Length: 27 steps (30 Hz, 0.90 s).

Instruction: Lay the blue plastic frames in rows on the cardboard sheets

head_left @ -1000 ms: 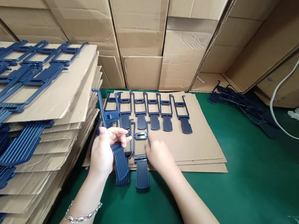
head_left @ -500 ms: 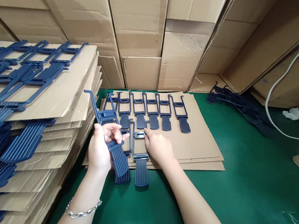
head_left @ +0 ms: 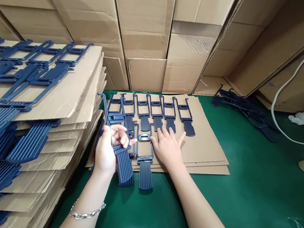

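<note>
My left hand (head_left: pixel 109 148) is wrapped round a dark blue plastic frame with a ribbed pedal-like plate (head_left: pixel 124 168), held tilted above the cardboard sheet (head_left: pixel 207 150). Another such blue frame (head_left: pixel 146 175) lies flat on the sheet, its ribbed plate reaching past the near edge onto the green surface. My right hand (head_left: pixel 168 148) rests just right of that frame, fingers spread, fingertips close to the ribbed ends of the back row. Several more of these frames (head_left: pixel 188 117) lie side by side along the sheet's far part. My left hand and its frame partly hide those at the left.
On the left rises a tall stack of cardboard layers (head_left: pixel 56 144) with blue frames between them. A loose pile of blue frames (head_left: pixel 243 106) lies at the back right. Cardboard boxes (head_left: pixel 152 24) wall the back. A white cable (head_left: pixel 278 92) hangs at the right.
My right hand has let go of the flat frame, moved slightly right and spread its fingers. My left hand still holds its frame, now a little further right in view.
</note>
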Motion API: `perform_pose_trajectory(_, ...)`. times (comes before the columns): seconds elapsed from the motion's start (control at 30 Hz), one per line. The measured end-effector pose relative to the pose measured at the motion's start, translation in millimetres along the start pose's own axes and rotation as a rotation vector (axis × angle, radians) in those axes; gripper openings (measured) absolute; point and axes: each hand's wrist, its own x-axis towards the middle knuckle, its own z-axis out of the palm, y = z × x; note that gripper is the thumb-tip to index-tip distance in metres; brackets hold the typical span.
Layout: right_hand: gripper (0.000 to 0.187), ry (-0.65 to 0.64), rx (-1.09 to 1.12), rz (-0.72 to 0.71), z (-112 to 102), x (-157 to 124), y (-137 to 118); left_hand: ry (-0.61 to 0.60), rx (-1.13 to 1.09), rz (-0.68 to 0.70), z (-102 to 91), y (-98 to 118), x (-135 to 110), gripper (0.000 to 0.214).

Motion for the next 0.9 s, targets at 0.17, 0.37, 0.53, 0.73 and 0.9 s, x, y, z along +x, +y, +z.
perform_pose_trajectory(0.17, 0.054, 0.013, -0.022, 0.074, -2.4, 0.0, -2.4, 0.014, -0.026, -0.011, 0.7, -2.6, -0.2, 0.040)
perform_pose_trajectory(0.37, 0.046, -0.057, 0.361, -0.056, -36.9, -17.4, -17.3, -0.047, -0.159, -0.024, 0.7, -2.0, -0.5, 0.031)
perform_pose_trajectory(0.53, 0.046, -0.174, 0.434, -0.253, -53.2, -41.2, -36.3, -0.063, -0.146, -0.067, -1.8, -3.2, -1.6, 0.027)
perform_pose_trajectory(0.73, 0.026, -0.171, 0.217, -0.174, -49.2, -55.4, -42.0, -0.153, 0.037, -0.063, -1.0, -10.4, -7.3, 0.033)
perform_pose_trajectory(0.9, 0.025, -0.187, 0.604, 0.070, -46.0, -73.2, -21.3, -0.366, -0.032, -0.134, -1.3, -9.8, -7.5, 0.029)
